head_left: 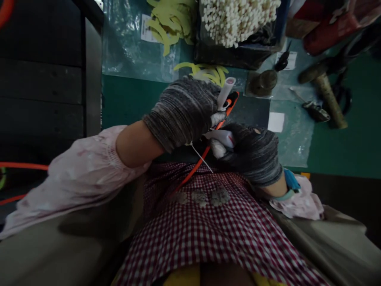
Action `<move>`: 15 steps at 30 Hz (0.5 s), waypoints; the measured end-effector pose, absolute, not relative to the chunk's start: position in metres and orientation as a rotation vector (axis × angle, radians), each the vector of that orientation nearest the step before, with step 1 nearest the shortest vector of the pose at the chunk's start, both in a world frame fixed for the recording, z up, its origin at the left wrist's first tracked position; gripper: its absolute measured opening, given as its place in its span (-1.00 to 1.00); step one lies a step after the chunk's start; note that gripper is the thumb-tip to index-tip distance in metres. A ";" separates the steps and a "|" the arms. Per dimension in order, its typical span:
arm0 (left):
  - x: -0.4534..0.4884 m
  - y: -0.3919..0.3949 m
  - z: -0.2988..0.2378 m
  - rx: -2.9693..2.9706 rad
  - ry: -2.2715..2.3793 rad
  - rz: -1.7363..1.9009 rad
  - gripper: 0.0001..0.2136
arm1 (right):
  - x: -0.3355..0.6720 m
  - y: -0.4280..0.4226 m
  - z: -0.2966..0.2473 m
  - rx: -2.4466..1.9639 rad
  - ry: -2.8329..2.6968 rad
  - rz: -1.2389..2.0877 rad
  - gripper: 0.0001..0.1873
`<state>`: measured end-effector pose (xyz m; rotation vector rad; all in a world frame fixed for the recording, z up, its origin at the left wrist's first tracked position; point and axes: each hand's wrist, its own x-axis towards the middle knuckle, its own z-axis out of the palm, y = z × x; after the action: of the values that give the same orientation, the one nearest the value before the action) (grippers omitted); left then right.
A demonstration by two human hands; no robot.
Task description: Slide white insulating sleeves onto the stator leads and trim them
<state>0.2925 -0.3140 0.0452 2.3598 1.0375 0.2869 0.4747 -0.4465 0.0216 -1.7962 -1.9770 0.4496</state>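
My left hand [190, 111], in a grey knitted glove with taped fingertips, is closed around a white tube [226, 91] whose open end points up and away. Just below and to the right, my right hand [250, 151], gloved alike, is closed on a second white tube [222, 138] with a thin red line. A narrow orange strip [195, 169] runs between the hands, from my lap up to a dark-edged orange end beyond them. From under my left hand hangs a thin white string [201, 157]. My fingers hide much of where strip, string and tubes meet.
At the back a dark box [235, 57] holds many small white pieces. Yellow curved strips [172, 20] lie on clear plastic bags. To the right are a hammer [330, 95], a small dark pot [266, 81] and a red container [333, 33]. Orange bands [24, 165] show at left.
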 end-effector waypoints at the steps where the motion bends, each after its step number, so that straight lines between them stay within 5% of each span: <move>1: 0.297 -0.313 0.053 2.439 1.010 0.118 -0.67 | 0.476 -0.446 0.023 -1.785 -1.997 0.394 -0.62; 5: 0.318 -0.306 0.079 2.506 1.011 -0.364 -0.59 | 0.486 -0.443 0.024 -1.816 -2.046 0.160 -0.57; 15: 0.336 -0.289 0.076 2.593 0.899 -0.324 -0.62 | 0.482 -0.435 0.019 -1.950 -1.935 0.146 -0.60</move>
<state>0.3361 -0.2894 0.0764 2.5926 0.8988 -0.3243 0.4818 -0.4352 0.0191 -1.9496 -1.9351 0.1460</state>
